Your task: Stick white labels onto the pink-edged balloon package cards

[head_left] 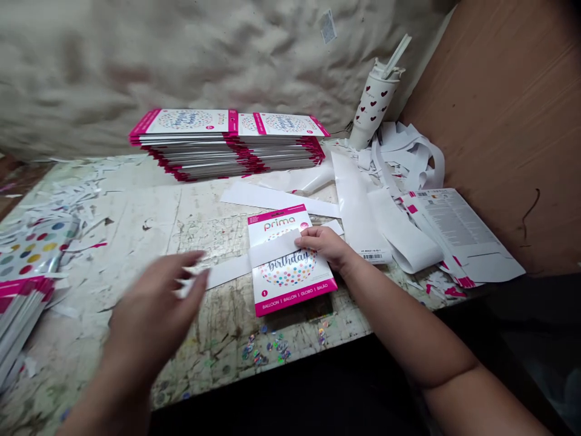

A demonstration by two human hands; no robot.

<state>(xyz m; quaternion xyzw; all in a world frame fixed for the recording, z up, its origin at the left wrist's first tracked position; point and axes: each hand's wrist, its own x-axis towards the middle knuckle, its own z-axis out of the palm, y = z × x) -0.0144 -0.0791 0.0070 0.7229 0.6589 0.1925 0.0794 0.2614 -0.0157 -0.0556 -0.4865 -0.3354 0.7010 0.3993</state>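
Note:
A stack of balloon packets (290, 290), pink and white with "prima" and "birthday" on the top one, lies at the table's front. Across its face runs a white paper strip (275, 247), its left part reaching out over the table. My right hand (324, 242) rests at the packet's right edge, thumb and fingers closed on the strip there. My left hand (154, 309), blurred, hovers at the strip's left end with thumb and fingers apart; whether it touches the strip I cannot tell.
Behind stands a tall pile of packets (195, 154). A white tumbler with hearts (373, 106) is at the back right, near curled paper strips (408, 151) and printed sheets (467, 236). More packets (22, 303) and paper scraps lie left. Shiny confetti (267, 348) dots the front edge.

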